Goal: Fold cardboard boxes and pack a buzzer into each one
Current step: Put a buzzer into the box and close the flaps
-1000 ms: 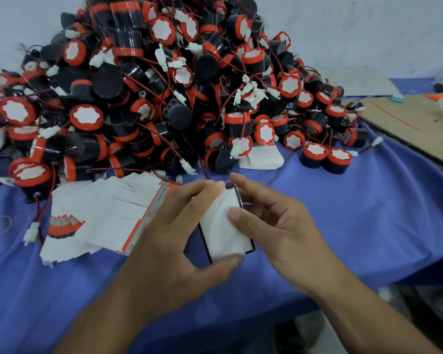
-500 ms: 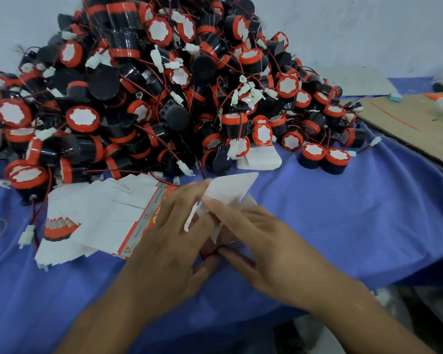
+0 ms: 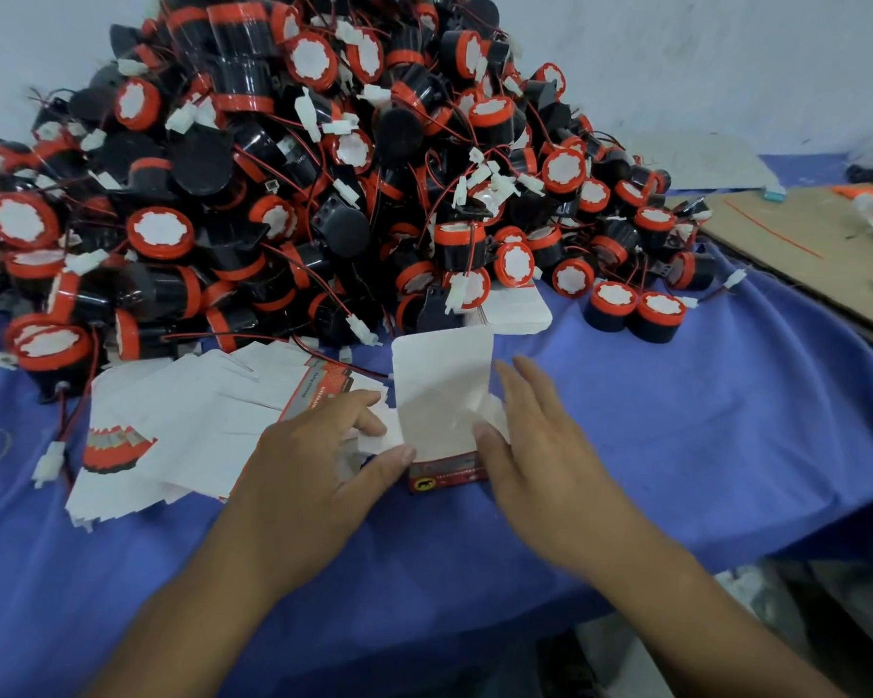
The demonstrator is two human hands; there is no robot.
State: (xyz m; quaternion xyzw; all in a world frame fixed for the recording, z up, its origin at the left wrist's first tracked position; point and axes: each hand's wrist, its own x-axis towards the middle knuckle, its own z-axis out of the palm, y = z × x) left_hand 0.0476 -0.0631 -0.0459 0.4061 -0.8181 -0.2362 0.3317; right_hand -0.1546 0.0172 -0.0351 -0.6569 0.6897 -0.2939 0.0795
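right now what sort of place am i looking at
Likely a small packing workshop: a heap of black-and-red buzzers, loose flat cartons, and one half-folded box on a blue-clothed table.

Small print runs along the red band (image 3: 449, 473) of the box (image 3: 442, 405), too blurred to read; a black animal logo (image 3: 421, 483) sits at its left end.

The half-folded box (image 3: 442, 395) in front of the buzzer heap (image 3: 283, 158) was thin card, matt white inside, printed red outside. The buzzers (image 3: 661, 314) had glossy black plastic bodies, orange-red rings and white paper labels. Under the heap lay matt, creased blue cloth (image 3: 701, 420); right of it, plain brown cardboard (image 3: 797, 229).
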